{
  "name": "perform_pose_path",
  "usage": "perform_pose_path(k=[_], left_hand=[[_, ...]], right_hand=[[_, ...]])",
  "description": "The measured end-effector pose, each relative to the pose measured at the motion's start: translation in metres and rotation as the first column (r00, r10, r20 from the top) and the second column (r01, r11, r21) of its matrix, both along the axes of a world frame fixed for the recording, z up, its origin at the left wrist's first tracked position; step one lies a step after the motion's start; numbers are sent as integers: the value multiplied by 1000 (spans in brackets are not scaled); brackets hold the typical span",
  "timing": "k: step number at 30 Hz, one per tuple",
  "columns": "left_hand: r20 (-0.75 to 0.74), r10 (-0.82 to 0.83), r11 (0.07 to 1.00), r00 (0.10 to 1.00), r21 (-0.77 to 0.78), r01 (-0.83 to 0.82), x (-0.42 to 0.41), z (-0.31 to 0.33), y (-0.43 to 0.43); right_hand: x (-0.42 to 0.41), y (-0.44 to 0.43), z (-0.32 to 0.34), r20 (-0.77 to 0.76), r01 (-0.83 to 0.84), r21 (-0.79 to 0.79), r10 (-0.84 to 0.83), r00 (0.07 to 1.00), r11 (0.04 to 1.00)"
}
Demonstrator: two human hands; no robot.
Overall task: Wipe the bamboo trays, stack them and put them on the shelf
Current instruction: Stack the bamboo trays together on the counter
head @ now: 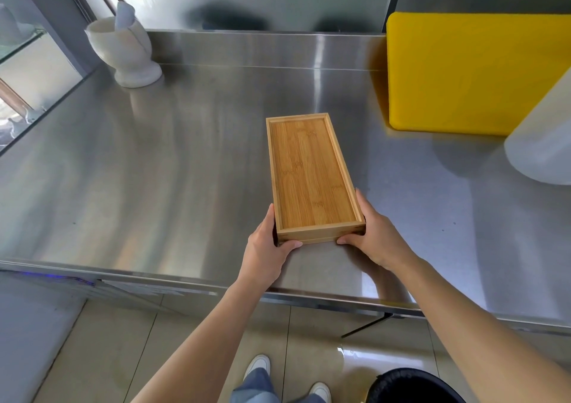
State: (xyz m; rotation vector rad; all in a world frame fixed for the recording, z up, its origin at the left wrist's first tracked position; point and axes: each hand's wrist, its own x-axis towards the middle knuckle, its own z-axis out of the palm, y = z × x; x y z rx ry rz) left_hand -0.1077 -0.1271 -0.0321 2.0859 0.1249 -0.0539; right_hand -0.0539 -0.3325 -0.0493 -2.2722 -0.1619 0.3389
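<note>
A stack of rectangular bamboo trays (312,173) rests lengthwise on the steel counter (154,170), near its front edge. The top tray is empty, and the edge of a second tray shows beneath it at the near end. My left hand (268,248) grips the near left corner, thumb on the front edge. The near right corner is held by my right hand (374,235), fingers along the side. I cannot tell whether the stack touches the counter.
A white stone mortar with pestle (126,50) stands at the back left. A yellow cutting board (469,71) leans at the back right, with a white container (543,143) in front of it. A dark bin (411,387) sits on the floor.
</note>
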Motion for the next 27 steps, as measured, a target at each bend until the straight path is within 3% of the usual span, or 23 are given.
perform_pose_path(k=[3,5,8,10,20,22,24,27], left_hand=[[-33,-3,998,999,-57,1,1,2,0],[-108,-6,980,994,-198,-16,2,10,-1],[-304,84,859,949,-461,-224,10,25,-5],[-414,81,805,906,-509,-305,16,33,-6],[-449,153,851,880,-392,-348,-14,24,-8],[-517,167,829,840,-388,-404,-9,29,-8],[-607,171,789,776,-388,-477,2,37,-7],[-661,146,798,736,-361,-482,13,47,1]], right_hand=[[-1,2,6,-34,16,117,-12,999,993],[-2,3,15,-93,44,262,-20,995,964],[-2,1,25,-201,101,391,-22,979,915],[-3,2,29,-222,102,403,-11,975,909],[-45,3,29,-250,111,411,-5,968,905],[-48,5,32,-284,180,481,-41,958,858],[-46,7,37,-364,295,579,-82,928,760],[-41,6,46,-527,475,634,-109,843,611]])
